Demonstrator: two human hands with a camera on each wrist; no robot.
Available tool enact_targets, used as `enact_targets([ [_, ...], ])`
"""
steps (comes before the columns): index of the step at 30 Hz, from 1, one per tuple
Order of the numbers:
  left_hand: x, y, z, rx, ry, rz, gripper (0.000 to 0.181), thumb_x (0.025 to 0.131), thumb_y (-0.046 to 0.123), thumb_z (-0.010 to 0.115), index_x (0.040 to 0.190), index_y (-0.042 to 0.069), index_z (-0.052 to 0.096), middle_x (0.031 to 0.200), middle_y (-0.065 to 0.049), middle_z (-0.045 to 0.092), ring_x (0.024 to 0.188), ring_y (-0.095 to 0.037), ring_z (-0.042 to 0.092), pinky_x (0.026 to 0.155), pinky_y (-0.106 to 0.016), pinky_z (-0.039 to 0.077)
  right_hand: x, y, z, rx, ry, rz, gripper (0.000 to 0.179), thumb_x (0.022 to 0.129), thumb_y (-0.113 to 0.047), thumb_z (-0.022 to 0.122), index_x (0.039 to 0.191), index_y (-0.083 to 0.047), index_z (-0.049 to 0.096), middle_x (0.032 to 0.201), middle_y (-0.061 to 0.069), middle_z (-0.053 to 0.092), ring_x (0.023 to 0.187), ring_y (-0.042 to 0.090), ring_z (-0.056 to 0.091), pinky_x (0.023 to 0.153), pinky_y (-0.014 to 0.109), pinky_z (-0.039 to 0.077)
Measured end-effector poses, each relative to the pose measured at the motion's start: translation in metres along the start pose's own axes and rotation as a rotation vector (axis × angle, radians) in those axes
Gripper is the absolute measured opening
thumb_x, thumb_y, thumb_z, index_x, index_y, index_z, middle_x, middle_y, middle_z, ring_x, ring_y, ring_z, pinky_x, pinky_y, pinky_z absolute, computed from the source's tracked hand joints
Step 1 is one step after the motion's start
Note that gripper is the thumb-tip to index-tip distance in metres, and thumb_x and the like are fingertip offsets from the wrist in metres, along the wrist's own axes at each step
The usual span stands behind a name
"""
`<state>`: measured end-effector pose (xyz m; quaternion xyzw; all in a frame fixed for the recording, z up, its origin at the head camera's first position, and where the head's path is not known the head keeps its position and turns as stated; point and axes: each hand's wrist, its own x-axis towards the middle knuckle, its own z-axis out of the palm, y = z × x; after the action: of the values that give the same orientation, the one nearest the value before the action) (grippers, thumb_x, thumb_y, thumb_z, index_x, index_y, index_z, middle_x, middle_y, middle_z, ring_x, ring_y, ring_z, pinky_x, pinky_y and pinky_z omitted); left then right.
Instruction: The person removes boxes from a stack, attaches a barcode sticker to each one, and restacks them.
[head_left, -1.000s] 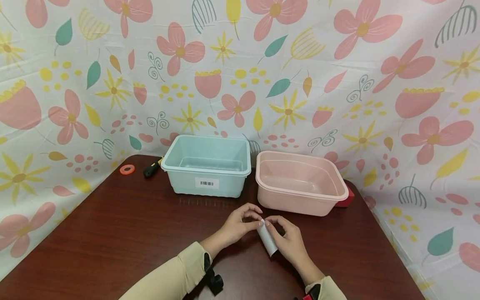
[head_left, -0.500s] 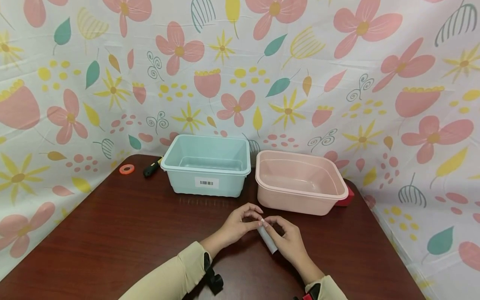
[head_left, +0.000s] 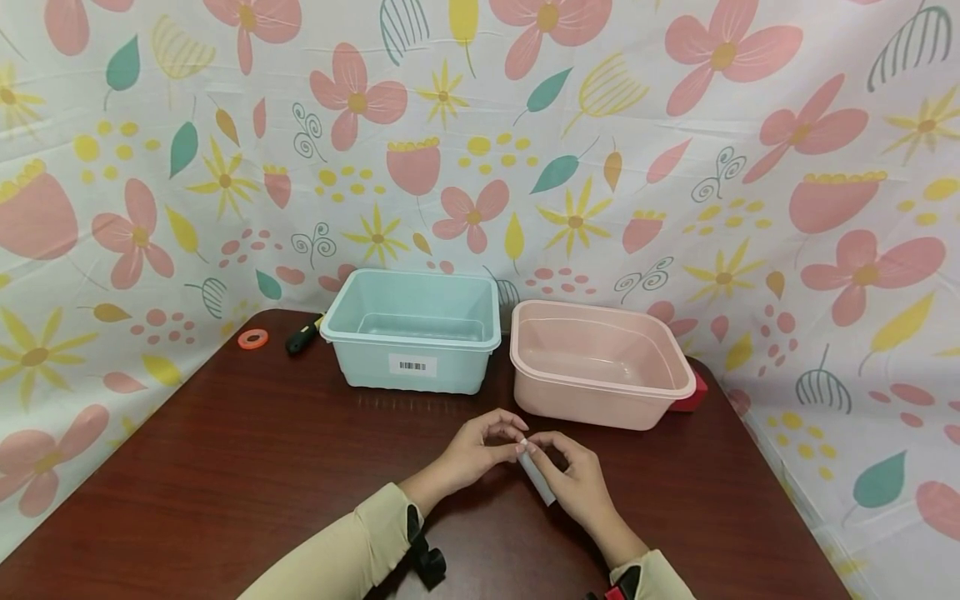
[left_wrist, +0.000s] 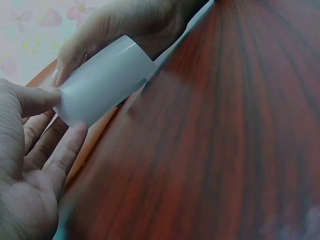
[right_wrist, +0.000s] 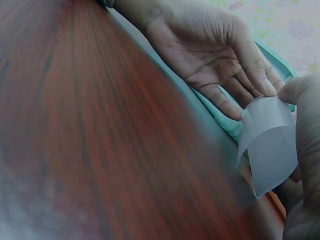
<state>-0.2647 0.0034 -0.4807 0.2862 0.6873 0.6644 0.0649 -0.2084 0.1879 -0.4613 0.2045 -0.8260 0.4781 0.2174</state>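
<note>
A small white sheet [head_left: 537, 477], paper-like and slightly translucent, is curled lengthwise between my two hands above the table. My left hand [head_left: 476, 446] pinches its upper end between thumb and fingers. From the other side, my right hand [head_left: 576, 475] pinches the same end, thumb against the sheet. The left wrist view shows the smooth outer curve of the sheet [left_wrist: 107, 80]. In the right wrist view, the curled sheet [right_wrist: 272, 150] has a loose overlapping edge, and its lower end hangs free.
A light blue bin [head_left: 416, 367] with a barcode label and a pink bin [head_left: 592, 404] stand at the back of the dark wood table [head_left: 285, 467]. An orange-red tape roll [head_left: 252, 339] and a black-and-yellow tool [head_left: 302, 337] lie back left. A red object [head_left: 690, 396] is partly hidden behind the pink bin.
The white sheet looks narrower than a second ago, curled or turned more tightly. Both hands stay almost in place, the left fingers shifting slightly.
</note>
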Motion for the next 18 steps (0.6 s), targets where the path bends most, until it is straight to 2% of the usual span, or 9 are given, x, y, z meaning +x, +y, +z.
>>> enact_targets([
  [5,0.000,-0.001,0.000,0.040,0.009,0.001,0.032,0.091,0.009,0.075,0.119,0.000,0.064,0.098,-0.006,0.070,0.093,-0.012,0.065,0.082,-0.027,0.055,-0.002,0.020,0.004,-0.004,0.011,0.037,0.007,0.093,-0.010,0.073,0.099,-0.012,0.075,0.094,-0.002,0.073,0.074,0.014,0.064,0.061,0.025,0.052],
  [9,0.000,-0.001,0.000,0.037,0.013,0.002,0.030,0.091,0.009,0.075,0.118,0.001,0.064,0.097,-0.006,0.070,0.092,-0.014,0.065,0.081,-0.026,0.055,-0.002,0.025,0.004,0.005,0.013,0.062,0.005,0.094,-0.017,0.072,0.098,-0.018,0.075,0.094,-0.007,0.072,0.075,0.011,0.064,0.062,0.025,0.052],
  [18,-0.001,0.002,0.001,0.019,0.018,-0.012,0.029,0.091,0.006,0.074,0.118,0.003,0.065,0.098,-0.008,0.070,0.092,-0.017,0.064,0.079,-0.025,0.055,-0.002,0.027,0.003,-0.003,0.038,0.090,0.005,0.095,-0.019,0.071,0.096,-0.016,0.075,0.094,-0.005,0.073,0.073,0.014,0.065,0.061,0.027,0.053],
])
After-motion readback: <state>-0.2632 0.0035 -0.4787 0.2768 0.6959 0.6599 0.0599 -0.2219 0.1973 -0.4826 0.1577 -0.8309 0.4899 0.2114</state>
